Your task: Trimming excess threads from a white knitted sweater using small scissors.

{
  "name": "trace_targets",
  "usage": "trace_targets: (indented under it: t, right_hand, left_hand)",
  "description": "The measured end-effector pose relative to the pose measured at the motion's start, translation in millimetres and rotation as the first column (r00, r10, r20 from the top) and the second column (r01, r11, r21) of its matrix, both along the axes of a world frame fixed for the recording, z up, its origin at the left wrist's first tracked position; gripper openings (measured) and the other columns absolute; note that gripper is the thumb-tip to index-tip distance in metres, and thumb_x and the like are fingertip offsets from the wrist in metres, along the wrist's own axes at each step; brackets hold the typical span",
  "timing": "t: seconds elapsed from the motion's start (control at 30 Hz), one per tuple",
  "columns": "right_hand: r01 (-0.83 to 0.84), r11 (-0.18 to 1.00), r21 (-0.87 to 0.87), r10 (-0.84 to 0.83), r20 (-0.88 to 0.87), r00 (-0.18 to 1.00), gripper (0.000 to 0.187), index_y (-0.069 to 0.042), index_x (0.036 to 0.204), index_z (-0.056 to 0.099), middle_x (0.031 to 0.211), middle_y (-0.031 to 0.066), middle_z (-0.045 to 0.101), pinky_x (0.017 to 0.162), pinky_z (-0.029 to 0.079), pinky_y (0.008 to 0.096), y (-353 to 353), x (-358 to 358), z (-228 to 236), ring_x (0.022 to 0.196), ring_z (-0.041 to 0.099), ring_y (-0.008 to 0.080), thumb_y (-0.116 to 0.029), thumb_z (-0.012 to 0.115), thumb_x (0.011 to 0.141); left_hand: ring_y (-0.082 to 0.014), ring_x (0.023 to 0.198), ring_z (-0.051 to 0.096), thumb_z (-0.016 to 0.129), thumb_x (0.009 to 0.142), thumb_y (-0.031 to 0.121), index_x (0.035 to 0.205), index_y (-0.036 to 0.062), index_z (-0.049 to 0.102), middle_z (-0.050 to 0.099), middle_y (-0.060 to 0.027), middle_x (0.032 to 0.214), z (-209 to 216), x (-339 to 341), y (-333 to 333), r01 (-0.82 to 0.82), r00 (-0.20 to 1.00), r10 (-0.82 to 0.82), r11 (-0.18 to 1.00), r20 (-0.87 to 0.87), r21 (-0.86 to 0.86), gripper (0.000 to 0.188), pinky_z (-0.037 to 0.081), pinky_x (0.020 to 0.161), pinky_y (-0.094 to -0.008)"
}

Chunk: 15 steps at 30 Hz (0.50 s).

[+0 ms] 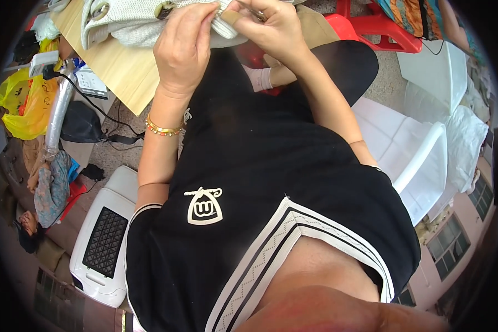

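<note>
A white knitted garment [130, 29] with large brown-and-cream buttons [163, 10] lies at the top of the view, on the edge of a light wooden board. My left hand [183, 48] is closed in a pinch at the garment's edge. Close beside it, my right hand [276, 30] has its thumb and fingers pressed together over the knit. A thin dark metallic tool [254, 10] shows between those fingers; its kind is hard to make out. Something tan covers the right thumb tip. The upper frame edge cuts off part of the work.
The wooden board [108, 69] reaches in from the upper left. A red plastic stool [382, 27] stands at the upper right, near white plastic bins [420, 166]. Left are a yellow bag [25, 105], a black cable, a white case [102, 238] and another person [52, 191].
</note>
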State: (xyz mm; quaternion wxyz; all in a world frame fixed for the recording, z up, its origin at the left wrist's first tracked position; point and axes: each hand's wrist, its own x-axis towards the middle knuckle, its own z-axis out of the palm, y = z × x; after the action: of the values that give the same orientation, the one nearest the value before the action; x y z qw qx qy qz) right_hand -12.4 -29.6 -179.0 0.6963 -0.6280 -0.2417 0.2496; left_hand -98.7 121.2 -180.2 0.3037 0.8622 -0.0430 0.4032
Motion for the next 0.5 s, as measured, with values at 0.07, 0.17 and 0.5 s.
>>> trace_targets:
  t: [0.07, 0.17, 0.5]
  right_hand:
    - [-0.029, 0.998, -0.050, 0.028, -0.025, 0.999, 0.009, 0.001, 0.094, 0.068, 0.074, -0.0037, 0.061, 0.052, 0.038, 0.0193, -2, 2, 5, 0.063, 0.051, 0.0013, -0.007, 0.070, 0.093]
    - [-0.061, 0.992, -0.114, 0.053, -0.071, 0.996, 0.008, 0.001, 0.094, 0.067, 0.075, -0.0049, 0.060, 0.052, 0.036, 0.0181, -1, 5, 18, 0.063, 0.049, 0.0000, -0.007, 0.068, 0.095]
    - [-0.057, 0.998, 0.007, 0.057, -0.219, 0.974, 0.013, 0.001, 0.101, 0.066, 0.083, -0.0028, 0.062, 0.059, 0.041, 0.0184, -4, 12, -4, 0.071, 0.053, 0.0021, -0.008, 0.070, 0.093]
  left_hand:
    - [-0.0258, 0.088, 0.069, 0.070, 0.087, -0.006, 0.108, 0.0019, 0.068, 0.070, -0.0113, 0.097, 1, -3, 0, 0.009, 1.000, -0.008, 0.998, -0.014, 0.058, 0.023, 0.055, 0.078, -0.0324]
    - [-0.0260, 0.088, 0.068, 0.065, 0.087, -0.012, 0.110, 0.0013, 0.068, 0.069, -0.0121, 0.102, 4, -4, 0, 0.021, 0.999, -0.019, 0.999, -0.048, 0.044, 0.026, 0.055, 0.080, -0.0331]
    - [-0.0202, 0.094, 0.067, 0.057, 0.091, -0.011, 0.112, -0.0002, 0.070, 0.067, -0.0120, 0.109, -2, -9, -1, 0.059, 0.983, -0.100, 0.965, -0.151, -0.257, 0.027, 0.055, 0.081, -0.0297]
